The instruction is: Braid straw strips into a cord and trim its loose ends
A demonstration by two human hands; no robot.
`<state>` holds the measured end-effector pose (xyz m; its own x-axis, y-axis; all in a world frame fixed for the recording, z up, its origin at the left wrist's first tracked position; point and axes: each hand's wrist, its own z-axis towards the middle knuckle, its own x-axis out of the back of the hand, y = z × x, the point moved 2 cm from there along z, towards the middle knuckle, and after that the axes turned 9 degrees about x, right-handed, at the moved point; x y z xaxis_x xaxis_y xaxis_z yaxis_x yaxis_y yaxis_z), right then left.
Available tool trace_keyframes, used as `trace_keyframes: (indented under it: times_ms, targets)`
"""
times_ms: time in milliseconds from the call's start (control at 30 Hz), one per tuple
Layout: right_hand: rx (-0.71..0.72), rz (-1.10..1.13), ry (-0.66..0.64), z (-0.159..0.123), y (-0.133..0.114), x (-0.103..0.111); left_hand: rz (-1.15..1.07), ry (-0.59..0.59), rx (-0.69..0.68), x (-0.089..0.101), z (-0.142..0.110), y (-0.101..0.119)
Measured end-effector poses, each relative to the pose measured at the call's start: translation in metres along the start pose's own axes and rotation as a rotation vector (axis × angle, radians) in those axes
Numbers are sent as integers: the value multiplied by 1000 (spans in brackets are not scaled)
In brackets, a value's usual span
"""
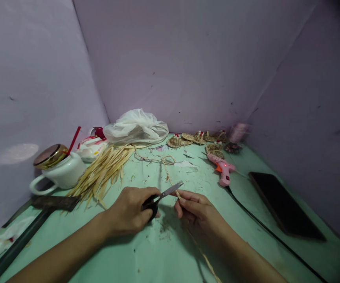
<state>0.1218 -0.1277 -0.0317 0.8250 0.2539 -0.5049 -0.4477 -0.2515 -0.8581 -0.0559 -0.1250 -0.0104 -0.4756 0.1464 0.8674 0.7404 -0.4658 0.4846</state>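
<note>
My left hand (134, 210) is closed round the black handles of a pair of scissors (166, 191), whose metal blades point right and away from me. Beside the blade tips, my right hand (197, 208) pinches a thin braided straw cord (178, 194) between thumb and fingers. From that pinch one end of the cord runs down toward the front edge of the view. Beyond the blades, more twisted cord (167, 169) lies on the table with a loop in it. Whether the blades touch the cord I cannot tell.
Dry straw strips (105, 169), a white mug (66, 171) and a hammer (54, 202) lie left. At the back are a plastic bag (137, 126) and several small woven straw pieces (177, 140). To the right are a pink glue gun (224, 169) with a cable and a black phone (284, 204).
</note>
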Motion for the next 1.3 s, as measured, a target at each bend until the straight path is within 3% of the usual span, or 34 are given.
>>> trace_keyframes:
  times_ms: [200,400,600,933,1133,1200,1300]
  targets:
    - [-13,5,-11,-1,3,0,187,156,-96,-1,-2,2]
    - [35,-135,-109,-3,4,-2,355,119,-130,-13,-5,1]
    - [83,-410,-84,-4,2,-4,386,132,-140,-16,-6,0]
    - [126,-419,-77,-5,3,-1,382,41,-123,-16,-5,-1]
    - [33,-250,-63,-3,10,2,154,53,-98,-10,-4,2]
    - [17,-214,-44,-2,8,2,-39,122,-6,-6,-1,2]
    - [23,-294,15,-2,2,1,-413,248,241,-2,4,-3]
